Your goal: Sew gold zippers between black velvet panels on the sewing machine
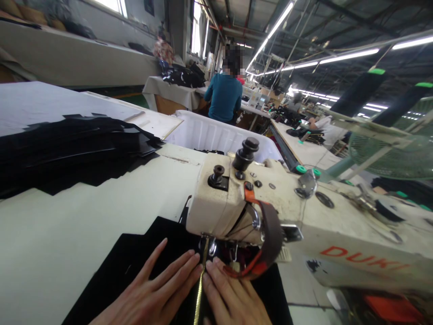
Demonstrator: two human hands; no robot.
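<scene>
Both hands press on a piece of black fabric point(113, 271) in front of the head of a sewing machine point(213, 205). A gold-toothed zipper point(198, 298) runs along the fabric, between the hands and up under the machine's needle area. My left hand point(152, 289) lies flat to the left of the zipper, fingers stretched out and the index finger spread away from the others. My right hand point(233, 293) rests flat just right of it, fingertips close to the presser foot. A curved brown and orange strap point(272, 230) on the machine hangs in front of the needle area.
A tall stack of black fabric pieces point(77, 149) lies on the table point(162, 180) at left. Behind the machine stands a white plastic bin point(209, 128). A green fan point(392, 144) and thread cones point(360, 92) are at right. A person in teal point(223, 97) sits farther back.
</scene>
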